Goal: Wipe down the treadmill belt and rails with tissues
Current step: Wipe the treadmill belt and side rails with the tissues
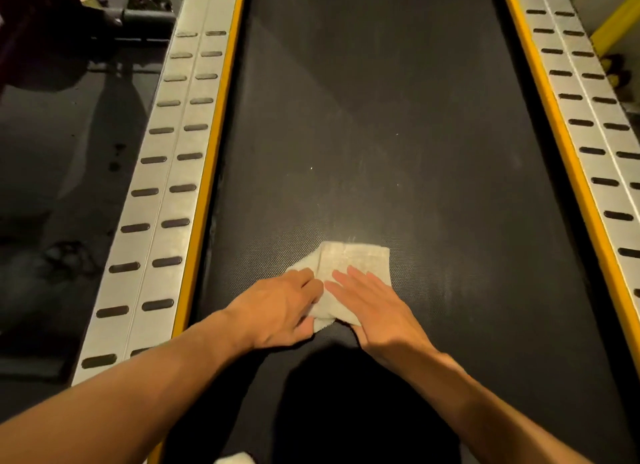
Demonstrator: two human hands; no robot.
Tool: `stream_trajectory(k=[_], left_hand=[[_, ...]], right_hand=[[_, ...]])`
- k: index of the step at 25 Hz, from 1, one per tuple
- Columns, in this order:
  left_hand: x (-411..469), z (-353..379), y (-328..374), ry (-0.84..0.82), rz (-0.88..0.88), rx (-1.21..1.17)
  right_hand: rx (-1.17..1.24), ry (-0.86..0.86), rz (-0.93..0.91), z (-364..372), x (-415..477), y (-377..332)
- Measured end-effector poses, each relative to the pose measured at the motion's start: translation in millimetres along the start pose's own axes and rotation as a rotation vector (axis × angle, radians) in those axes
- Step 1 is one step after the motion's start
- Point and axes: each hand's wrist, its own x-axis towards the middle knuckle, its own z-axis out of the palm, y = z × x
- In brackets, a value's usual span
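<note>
In the lower middle of the frame a folded, pale, soft tissue (355,258) lies flat on the dark, fine-grained belt (381,117) between yellow-edged, slotted metal rails (162,193), the left grip (280,308) curling fingers over its left edge, the right grip (377,311) pressing it with straight, flat fingers.

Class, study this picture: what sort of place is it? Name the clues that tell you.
Probably a gym: a wide black treadmill belt, slotted metal side rails edged in yellow, and another machine's dark frame on the floor beyond the left rail.
</note>
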Motion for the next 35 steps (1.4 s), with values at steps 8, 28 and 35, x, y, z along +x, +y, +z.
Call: stream_trajectory(k=[8, 28, 35], left_hand=[[-29.8, 3.1, -18.7, 0.128, -0.087, -0.027], [-17.6, 2.9, -2.2, 0.129, -0.486, -0.526], [-18.4, 10.8, 3.6, 0.126, -0.407, -0.237]], right_hand=[[-0.005, -0.005, -0.119, 17.7, 25.4, -22.6], [0.001, -0.323, -0.03, -2.5, 56.1, -12.3], [-0.223, -0.299, 0.162, -14.0, 50.8, -55.1]])
